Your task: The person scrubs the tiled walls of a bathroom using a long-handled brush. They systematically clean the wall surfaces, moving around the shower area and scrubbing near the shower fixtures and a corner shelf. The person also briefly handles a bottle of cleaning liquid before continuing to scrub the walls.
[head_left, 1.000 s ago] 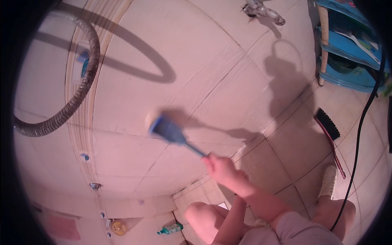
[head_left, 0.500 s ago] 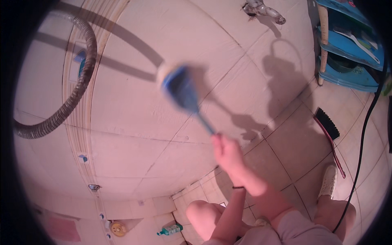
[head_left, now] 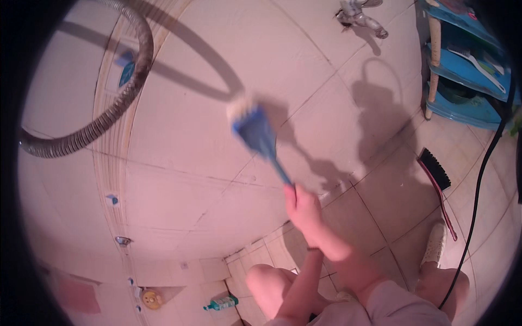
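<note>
A long-handled blue scrub brush [head_left: 255, 130] with pale bristles lies across the tiled wall [head_left: 179, 130], its bristle end pointing up and left. Whether the bristles touch the tiles I cannot tell. My right hand [head_left: 306, 209] is closed round the lower end of the handle. My left forearm, with a dark bracelet [head_left: 313, 249] at the wrist, runs up beneath the right arm. There my left hand is mostly covered by the right one, and its fingers do not show.
A grey ribbed hose [head_left: 142, 70] curves at upper left. A metal tap [head_left: 361, 20] juts from the wall. At right stand blue shelves [head_left: 470, 68]; a black-bristled brush [head_left: 435, 168] lies on the floor near a black cable [head_left: 478, 201]. A green bottle [head_left: 222, 303] is at lower left.
The brush head has come slightly down the wall, toward me, and is less blurred. The whole view has shifted a little, with the hose and tap farther right in the picture.
</note>
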`<state>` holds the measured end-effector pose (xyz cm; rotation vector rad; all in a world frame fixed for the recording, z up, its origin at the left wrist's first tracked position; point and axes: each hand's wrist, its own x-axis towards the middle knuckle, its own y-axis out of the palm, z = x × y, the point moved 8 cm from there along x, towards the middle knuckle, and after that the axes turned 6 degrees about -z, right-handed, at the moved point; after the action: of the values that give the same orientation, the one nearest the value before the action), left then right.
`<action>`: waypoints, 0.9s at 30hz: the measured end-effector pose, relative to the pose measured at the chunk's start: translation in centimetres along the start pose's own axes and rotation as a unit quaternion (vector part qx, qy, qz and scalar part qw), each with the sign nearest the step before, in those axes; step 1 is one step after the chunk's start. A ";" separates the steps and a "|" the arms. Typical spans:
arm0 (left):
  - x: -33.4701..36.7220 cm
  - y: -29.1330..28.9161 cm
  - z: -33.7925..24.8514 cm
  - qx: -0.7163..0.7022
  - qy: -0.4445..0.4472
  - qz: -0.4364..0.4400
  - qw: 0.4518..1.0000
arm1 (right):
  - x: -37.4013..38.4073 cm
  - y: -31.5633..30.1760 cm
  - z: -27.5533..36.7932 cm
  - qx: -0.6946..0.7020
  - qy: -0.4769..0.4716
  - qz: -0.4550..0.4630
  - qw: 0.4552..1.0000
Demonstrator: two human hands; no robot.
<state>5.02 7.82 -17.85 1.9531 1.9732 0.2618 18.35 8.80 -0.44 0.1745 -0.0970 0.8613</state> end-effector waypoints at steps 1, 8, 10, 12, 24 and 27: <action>1.3 1.6 -1.8 0.053 0.028 -0.021 0.998 | 2.3 -1.2 2.7 0.044 0.010 -0.012 0.999; 0.3 1.4 0.2 0.045 0.008 -0.016 0.999 | 1.4 -0.6 -1.6 0.023 0.038 -0.030 0.999; -3.0 -2.4 1.9 -0.028 -0.032 -0.006 0.999 | -1.6 0.0 -4.4 0.017 0.052 -0.021 0.998; -3.7 -2.7 1.5 -0.035 -0.035 -0.008 0.999 | -2.6 -0.2 -5.0 0.043 0.054 -0.024 0.997; -2.1 0.1 1.1 -0.016 -0.018 -0.001 1.000 | -2.1 0.0 -5.7 -0.004 0.058 -0.001 0.998; -3.7 0.1 -0.5 -0.015 -0.019 0.003 1.000 | -1.8 0.3 -5.5 0.011 0.063 -0.017 0.998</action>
<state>4.83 4.25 -16.91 1.9316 1.9282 0.2518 17.03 8.71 -6.12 0.1412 0.0330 0.8384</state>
